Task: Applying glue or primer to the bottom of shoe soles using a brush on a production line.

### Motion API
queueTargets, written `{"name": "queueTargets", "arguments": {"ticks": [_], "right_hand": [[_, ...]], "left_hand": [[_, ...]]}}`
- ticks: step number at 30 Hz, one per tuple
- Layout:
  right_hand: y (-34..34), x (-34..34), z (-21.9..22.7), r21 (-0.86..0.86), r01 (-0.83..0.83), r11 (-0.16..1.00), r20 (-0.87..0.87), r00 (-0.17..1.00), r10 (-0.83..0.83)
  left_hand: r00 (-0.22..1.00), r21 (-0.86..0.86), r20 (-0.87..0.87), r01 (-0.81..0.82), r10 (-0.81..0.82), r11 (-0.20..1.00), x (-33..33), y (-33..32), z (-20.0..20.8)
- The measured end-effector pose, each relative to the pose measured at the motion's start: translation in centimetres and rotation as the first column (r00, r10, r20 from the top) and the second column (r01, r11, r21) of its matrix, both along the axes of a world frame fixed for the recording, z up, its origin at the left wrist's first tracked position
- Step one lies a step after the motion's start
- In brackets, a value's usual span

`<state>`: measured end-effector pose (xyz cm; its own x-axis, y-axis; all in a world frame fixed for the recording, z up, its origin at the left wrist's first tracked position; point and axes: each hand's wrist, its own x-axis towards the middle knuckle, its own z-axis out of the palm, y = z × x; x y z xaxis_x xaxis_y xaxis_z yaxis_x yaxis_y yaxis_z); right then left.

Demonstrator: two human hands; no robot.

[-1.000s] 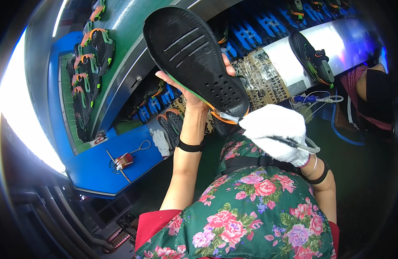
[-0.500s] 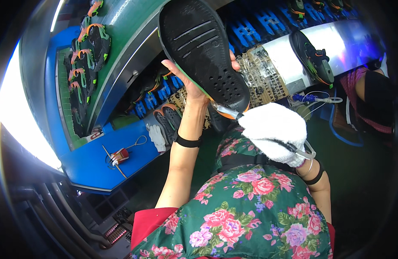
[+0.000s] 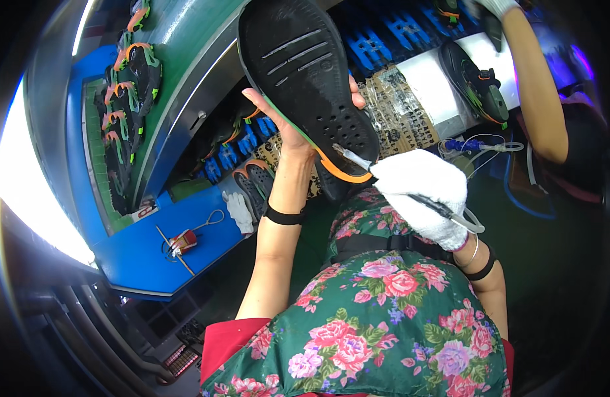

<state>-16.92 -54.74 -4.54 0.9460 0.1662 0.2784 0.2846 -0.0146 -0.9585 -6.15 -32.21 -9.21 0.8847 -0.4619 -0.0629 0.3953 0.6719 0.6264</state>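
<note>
My bare left hand [image 3: 293, 137] grips a large black shoe sole [image 3: 298, 83] from beneath, thumb along one edge and fingertips showing at the other. Three slots cross its front part and several round holes pierce the heel. Orange and green show on its rim. In a white glove, my right hand [image 3: 421, 188] is closed round a slim brush [image 3: 354, 157] with a thin tube at its rear end. The brush tip lies over the heel, close to the holes; whether it touches cannot be told.
A co-worker's arm [image 3: 536, 92] reaches in at upper right. Near it a black shoe [image 3: 474, 86] sits on the pale conveyor. Grey soles [image 3: 255, 182] and a white glove [image 3: 239, 212] lie by the blue table [image 3: 139, 261]. Several shoes line the left rack.
The brush has moved from the heel's edge up onto the heel surface. The sole has shifted slightly left. A co-worker's arm has come in at upper right.
</note>
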Motion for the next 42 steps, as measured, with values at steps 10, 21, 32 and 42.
{"name": "queueTargets", "arguments": {"ticks": [10, 21, 32, 42], "right_hand": [[-0.8, 0.9, -0.1, -0.077, -0.208, 0.975, 0.112, 0.970, 0.216], [0.5, 0.2, -0.4, -0.170, -0.400, 0.901, 0.102, 0.902, 0.420], [-1.1, 2.3, -0.1, 0.282, -0.508, 0.814, -0.138, 0.818, 0.558], [-4.0, 4.4, -0.3, 0.033, -0.088, 0.996, 0.083, 0.993, 0.085]], "left_hand": [[0.981, -0.004, 0.019, 0.193, -0.193, 0.981, 0.4, -0.5, 1.1], [0.875, -0.152, -0.180, 0.427, -0.450, 0.891, -1.1, 0.3, 0.3], [0.830, -0.066, -0.440, 0.349, -0.341, 0.935, -1.1, -0.4, 0.4], [0.868, 0.047, -0.493, -0.038, 0.056, 0.998, -8.6, -2.1, -3.6]]}}
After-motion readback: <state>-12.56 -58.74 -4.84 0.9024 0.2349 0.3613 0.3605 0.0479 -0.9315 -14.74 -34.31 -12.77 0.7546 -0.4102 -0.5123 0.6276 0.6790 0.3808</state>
